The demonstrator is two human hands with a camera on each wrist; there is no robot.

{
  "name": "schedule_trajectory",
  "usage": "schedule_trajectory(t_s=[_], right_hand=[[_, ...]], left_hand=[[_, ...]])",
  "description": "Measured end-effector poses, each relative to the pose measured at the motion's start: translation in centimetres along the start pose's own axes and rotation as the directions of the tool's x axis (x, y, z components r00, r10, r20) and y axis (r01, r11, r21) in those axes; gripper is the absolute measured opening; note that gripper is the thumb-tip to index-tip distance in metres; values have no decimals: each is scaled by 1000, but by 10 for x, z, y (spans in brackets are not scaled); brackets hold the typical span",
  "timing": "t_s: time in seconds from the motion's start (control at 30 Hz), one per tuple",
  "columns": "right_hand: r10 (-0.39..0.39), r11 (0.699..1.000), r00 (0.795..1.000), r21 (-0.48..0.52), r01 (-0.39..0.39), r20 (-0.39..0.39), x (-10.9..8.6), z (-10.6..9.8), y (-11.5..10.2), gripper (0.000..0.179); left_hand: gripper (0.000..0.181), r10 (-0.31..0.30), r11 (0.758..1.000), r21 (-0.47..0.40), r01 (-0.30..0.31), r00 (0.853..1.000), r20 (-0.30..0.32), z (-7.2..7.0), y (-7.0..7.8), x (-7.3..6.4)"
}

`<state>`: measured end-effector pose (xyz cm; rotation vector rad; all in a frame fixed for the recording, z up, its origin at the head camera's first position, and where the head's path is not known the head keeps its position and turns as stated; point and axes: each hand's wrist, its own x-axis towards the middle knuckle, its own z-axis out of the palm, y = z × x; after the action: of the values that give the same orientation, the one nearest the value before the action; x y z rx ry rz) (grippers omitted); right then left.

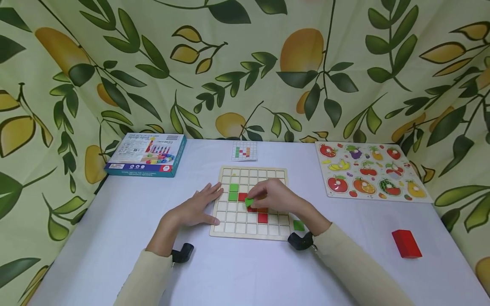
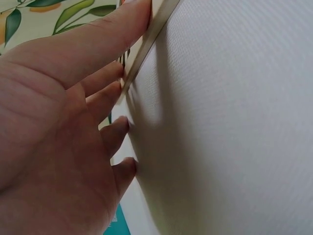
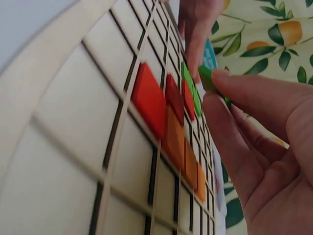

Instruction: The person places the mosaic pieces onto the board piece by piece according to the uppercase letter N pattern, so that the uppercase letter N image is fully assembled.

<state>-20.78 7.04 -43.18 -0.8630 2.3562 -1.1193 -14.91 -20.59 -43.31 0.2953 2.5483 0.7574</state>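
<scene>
A wooden grid board [image 1: 226,229] lies on the white table in front of me. Along its left edge rests my left hand [image 1: 195,208], fingers spread and thumb near the lower corner; the left wrist view shows the fingertips at the board's side. Between thumb and fingers my right hand [image 1: 275,196] pinches a green square tile [image 3: 206,78] above the middle of the board. Two green tiles [image 1: 233,196] sit in cells at the left, with red tiles [image 3: 149,100] and a column of orange tiles [image 3: 174,134] beyond them, partly hidden by my right hand in the head view.
Next to the board's lower right corner lies a loose green tile [image 1: 299,225]. A small pattern card [image 1: 244,151] is behind the board. A boxed set [image 1: 145,155] stands back left, a fruit puzzle board [image 1: 373,172] back right, a red block [image 1: 406,244] at right.
</scene>
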Motion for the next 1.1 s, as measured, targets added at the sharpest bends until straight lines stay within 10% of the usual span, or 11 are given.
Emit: schedule_trajectory(t_s=[1.1], right_hand=[[-71, 977, 993, -209, 50, -95, 22, 52, -25, 13]], left_hand=[[96, 14, 1000, -9, -14, 1000, 3, 3, -2, 2]])
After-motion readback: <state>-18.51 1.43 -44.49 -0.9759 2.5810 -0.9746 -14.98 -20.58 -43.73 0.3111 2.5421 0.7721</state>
